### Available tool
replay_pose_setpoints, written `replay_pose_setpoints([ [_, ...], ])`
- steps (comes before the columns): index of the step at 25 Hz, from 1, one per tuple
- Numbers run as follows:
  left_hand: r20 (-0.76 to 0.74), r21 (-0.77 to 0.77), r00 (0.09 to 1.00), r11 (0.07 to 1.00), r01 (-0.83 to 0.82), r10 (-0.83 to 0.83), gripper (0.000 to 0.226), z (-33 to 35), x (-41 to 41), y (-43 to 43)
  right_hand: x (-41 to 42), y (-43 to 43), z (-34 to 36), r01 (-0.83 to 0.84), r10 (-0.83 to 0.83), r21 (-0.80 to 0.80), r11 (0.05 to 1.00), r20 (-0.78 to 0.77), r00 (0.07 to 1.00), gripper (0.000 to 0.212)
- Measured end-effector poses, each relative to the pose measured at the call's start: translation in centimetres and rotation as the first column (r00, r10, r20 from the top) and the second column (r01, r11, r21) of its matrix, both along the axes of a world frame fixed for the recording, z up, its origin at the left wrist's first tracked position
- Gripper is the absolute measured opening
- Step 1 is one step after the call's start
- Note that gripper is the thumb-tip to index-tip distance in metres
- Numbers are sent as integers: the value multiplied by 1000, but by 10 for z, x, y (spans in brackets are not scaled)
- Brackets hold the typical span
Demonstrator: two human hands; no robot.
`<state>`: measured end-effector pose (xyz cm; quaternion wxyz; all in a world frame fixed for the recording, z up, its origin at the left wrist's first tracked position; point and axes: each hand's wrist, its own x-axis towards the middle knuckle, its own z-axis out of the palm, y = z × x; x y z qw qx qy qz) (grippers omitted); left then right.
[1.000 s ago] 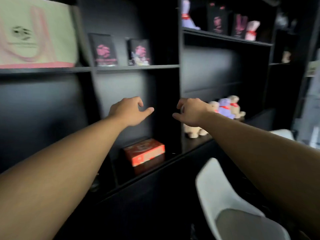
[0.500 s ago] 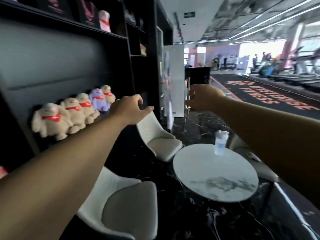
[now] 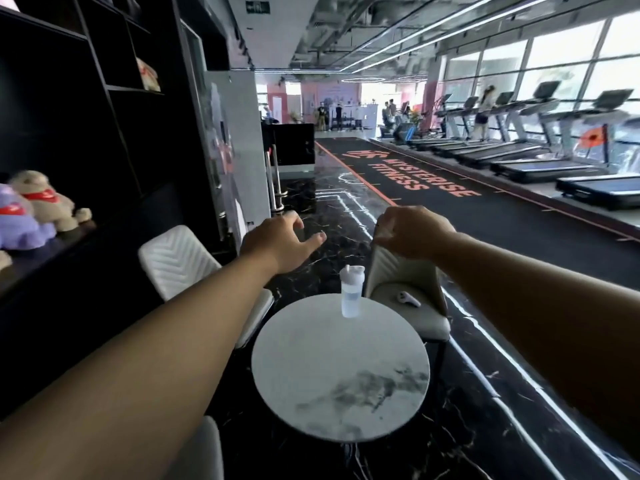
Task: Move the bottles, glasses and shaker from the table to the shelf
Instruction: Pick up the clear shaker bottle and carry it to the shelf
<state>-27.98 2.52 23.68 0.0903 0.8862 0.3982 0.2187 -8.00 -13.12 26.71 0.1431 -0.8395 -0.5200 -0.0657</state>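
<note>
Round table (image 3: 341, 368) had a smooth pale marble-look top w/ grey smudgy veining; the shaker (image 3: 350, 292) stood upright near its far edge, translucent plastic body w/ a white flip-cap lid, nothing else on the tabletop. Left hand (image 3: 280, 241) hung in the air above and beyond the table, fingers spread wide and thumb out, holding nothing; right hand (image 3: 412, 232) was loosely curled w/ fingers bent inward, also not holding anything afaict, hovering in front of the far chair's back. Both hands well apart from the shaker.

Around it: white padded chair (image 3: 176, 259) on the left w/ chevron-stitched back, another beige chair (image 3: 408, 303) right behind the table w/ a small pale gadget (image 3: 408, 299) lying on its seat; couldn't tell what that was. Black boxy shelf (image 3: 114, 140) ran along the left, matte dark panels, w/ fuzzy plush toys (image 3: 41, 202) in red scarves sitting on a low ledge. Floor was glossy black marble w/ white veins; treadmills (image 3: 519, 154) lined the windows on the right.
</note>
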Motion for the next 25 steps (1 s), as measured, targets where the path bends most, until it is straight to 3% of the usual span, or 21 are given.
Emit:
replay_pose_setpoints([
  [8,66,-120,996,990,72,-64,69,-90,81,105,66,117,-64,41,-46,-102,994,-45,998,44],
  [13,73,-218,995,973,76,-62,95,-163,134,134,107,174,-111,-25,22,-163,986,-15,1000,49],
  [19,67,-301,994,952,-58,81,119,-236,206,156,177,246,-173,-177,172,-247,953,-44,984,56],
  [25,-31,-445,962,858,-256,272,133,-300,292,155,246,295,-232,-333,321,-389,859,-98,942,77],
])
